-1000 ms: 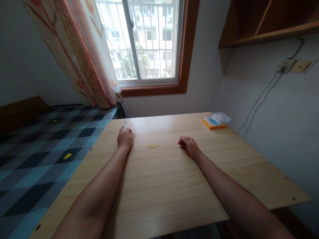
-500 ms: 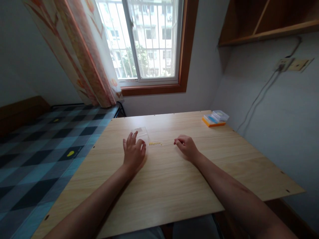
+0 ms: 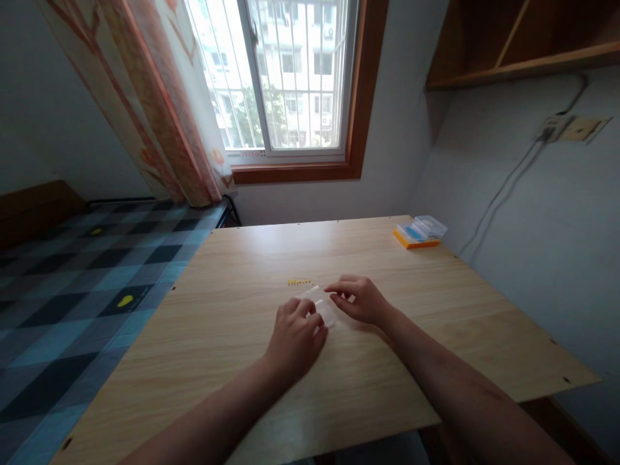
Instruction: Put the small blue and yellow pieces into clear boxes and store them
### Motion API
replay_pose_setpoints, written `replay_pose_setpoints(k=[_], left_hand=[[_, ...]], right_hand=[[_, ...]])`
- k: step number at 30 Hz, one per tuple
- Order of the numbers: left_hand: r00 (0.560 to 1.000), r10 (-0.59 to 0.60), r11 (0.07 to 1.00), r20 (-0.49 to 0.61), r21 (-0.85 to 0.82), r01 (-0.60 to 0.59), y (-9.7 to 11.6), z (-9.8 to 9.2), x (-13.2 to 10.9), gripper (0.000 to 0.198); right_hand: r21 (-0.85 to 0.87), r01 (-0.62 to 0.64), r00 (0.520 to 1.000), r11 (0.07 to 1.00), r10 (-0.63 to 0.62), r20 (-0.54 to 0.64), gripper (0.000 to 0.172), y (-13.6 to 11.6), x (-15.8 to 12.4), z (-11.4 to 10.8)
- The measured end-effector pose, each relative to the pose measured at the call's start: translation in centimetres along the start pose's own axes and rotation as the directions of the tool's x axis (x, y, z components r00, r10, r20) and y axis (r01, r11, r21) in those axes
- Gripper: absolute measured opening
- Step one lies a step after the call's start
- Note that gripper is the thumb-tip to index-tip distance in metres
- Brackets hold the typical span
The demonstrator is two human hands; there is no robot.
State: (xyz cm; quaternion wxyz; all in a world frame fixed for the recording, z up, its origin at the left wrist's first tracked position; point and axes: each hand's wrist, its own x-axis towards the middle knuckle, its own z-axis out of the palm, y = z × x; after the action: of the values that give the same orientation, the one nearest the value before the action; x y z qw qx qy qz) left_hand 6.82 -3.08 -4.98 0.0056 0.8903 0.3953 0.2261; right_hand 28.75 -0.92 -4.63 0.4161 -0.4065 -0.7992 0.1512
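Note:
My left hand (image 3: 298,330) is closed on a clear plastic box (image 3: 327,313), low over the middle of the wooden table. Its fingers cover much of the box, and whether the box touches the tabletop I cannot tell. To the right, my right hand (image 3: 359,300) is beside the box, thumb and forefinger parted, with nothing visible between them. Just beyond the box, a short row of small yellow pieces (image 3: 300,282) lies on the table; they are too small to make out further.
At the table's (image 3: 232,400) far right corner, clear plastic cases (image 3: 429,226) sit on an orange-edged box (image 3: 416,243). A bed with a checked cover (image 3: 97,290) runs along the left. A cord (image 3: 504,184) hangs from the wall socket at right.
My left hand has carried the clear box right and nearer to me, from left of the yellow pieces to just in front of them. My right hand's fingers have parted.

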Motion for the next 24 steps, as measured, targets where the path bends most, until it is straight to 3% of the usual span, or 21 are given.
replay_pose_setpoints(k=[8,16,20,24], left_hand=[[0.991,0.05,0.996,0.121,-0.077,-0.041,-0.6,-0.5,0.1,0.011],[0.959,0.128,0.991,0.252,-0.06,-0.117,-0.6,-1.5,-0.1,0.013],[0.953,0.154,0.987,0.263,-0.078,-0.138,-0.5,-1.7,0.0,0.012],[0.948,0.164,0.982,0.274,-0.133,-0.131,-0.4,-2.1,0.1,0.009]], right_hand=[[0.016,0.0,0.996,1.0,-0.001,0.089,0.019,0.5,-0.2,0.5],[-0.067,-0.04,0.958,0.997,0.058,0.28,0.045,-0.1,-0.6,0.8],[-0.07,-0.085,0.92,0.994,0.105,0.377,0.043,-0.5,-0.5,0.7],[-0.116,-0.036,0.91,0.993,0.081,0.406,0.035,-1.1,-0.3,0.5]])
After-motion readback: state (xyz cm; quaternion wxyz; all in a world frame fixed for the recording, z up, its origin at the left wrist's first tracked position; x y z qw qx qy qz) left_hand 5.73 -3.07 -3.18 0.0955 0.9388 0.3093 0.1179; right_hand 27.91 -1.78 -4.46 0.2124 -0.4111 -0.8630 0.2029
